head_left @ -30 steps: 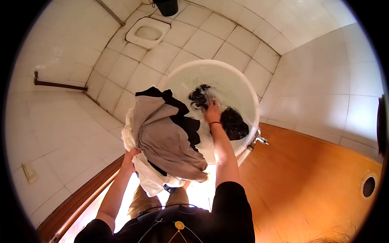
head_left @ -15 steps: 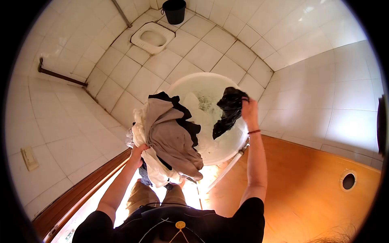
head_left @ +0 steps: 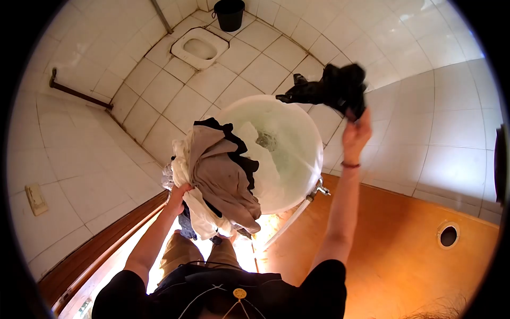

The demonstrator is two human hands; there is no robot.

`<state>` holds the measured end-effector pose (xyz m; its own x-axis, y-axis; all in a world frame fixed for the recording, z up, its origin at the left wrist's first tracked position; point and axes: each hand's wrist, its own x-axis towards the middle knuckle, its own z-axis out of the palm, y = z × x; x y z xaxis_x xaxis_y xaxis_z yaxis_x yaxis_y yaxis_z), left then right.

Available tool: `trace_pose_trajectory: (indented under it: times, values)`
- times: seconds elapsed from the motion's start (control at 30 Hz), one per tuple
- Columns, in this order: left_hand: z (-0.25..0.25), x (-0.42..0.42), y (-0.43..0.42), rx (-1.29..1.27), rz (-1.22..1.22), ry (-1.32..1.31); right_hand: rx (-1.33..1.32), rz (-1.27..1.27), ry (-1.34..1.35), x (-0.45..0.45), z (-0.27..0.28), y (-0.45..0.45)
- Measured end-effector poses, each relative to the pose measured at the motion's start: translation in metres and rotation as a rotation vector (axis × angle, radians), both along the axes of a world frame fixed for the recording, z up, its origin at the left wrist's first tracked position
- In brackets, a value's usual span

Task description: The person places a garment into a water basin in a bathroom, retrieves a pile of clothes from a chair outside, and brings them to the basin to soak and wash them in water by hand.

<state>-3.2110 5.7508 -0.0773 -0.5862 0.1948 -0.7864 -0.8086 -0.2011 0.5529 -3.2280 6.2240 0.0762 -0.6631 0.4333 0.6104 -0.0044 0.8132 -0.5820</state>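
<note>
In the head view, my left hand [head_left: 179, 198] is closed on a bundle of clothes [head_left: 215, 167], with grey-brown, cream, black and dark blue pieces bunched together. The bundle hangs over the near left part of a large white tub [head_left: 317, 146] with water [head_left: 295, 143] in it. My right hand [head_left: 357, 135] grips a dark, crumpled black garment [head_left: 337, 87], lifted above the tub's far right side. Its loose end sticks out to the left. Motion blurs this garment, so its exact kind cannot be made out.
A metal tap [head_left: 320, 188] with a pale hose [head_left: 287, 226] is at the tub's near right edge. Beyond the tub are a squat toilet [head_left: 183, 50] and a black bucket [head_left: 229, 18]. An orange door panel [head_left: 393, 250] with a round hole stands at the right.
My right hand has raised the black garment up and to the right, away from over the water. My left hand and the bundle have barely shifted.
</note>
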Motion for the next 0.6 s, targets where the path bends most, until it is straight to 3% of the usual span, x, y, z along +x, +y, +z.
trace_pose_trajectory:
  times: [0.07,0.1,0.13,0.17,0.27,0.3,0.33,0.37,0.43,0.5,0.53,0.6]
  values:
    - [0.002,0.0,0.002,-0.014,0.032,0.022,-0.001,-0.016,0.038,0.027,-0.084,-0.007]
    - [0.001,0.0,0.001,-0.02,0.037,0.023,-0.227,-0.006,-0.132,0.039,-0.097,-0.028]
    - [-0.002,0.0,0.0,0.014,0.003,0.034,-0.176,-0.023,-0.299,0.057,-0.148,-0.026]
    - [-0.005,0.001,-0.003,0.043,-0.028,0.044,-0.363,0.028,-0.277,0.066,-0.185,-0.036]
    - [-0.01,0.004,-0.009,-0.009,-0.036,0.005,-0.091,-0.003,-0.728,0.094,-0.267,-0.057]
    - [-0.008,0.005,-0.009,-0.011,-0.034,0.014,0.093,-0.077,-0.756,0.098,-0.283,-0.069]
    - [-0.004,0.002,-0.005,-0.009,-0.04,0.03,0.281,-0.16,-0.77,0.095,-0.288,-0.086]
    - [0.003,0.002,0.0,-0.012,-0.012,0.048,0.274,-0.141,-0.769,0.085,-0.279,-0.103]
    - [0.012,0.002,0.006,-0.044,0.01,0.057,-0.183,0.1,-0.463,0.065,-0.239,-0.142]
    - [0.016,0.001,0.009,-0.05,0.01,0.074,-0.472,0.345,-0.47,0.051,-0.157,-0.207]
    - [0.016,0.002,0.009,-0.048,0.003,0.08,-0.354,0.461,-0.593,0.053,-0.132,-0.231]
    - [0.009,0.002,0.003,-0.019,-0.059,0.075,-0.038,0.48,-0.518,0.05,-0.094,-0.27]
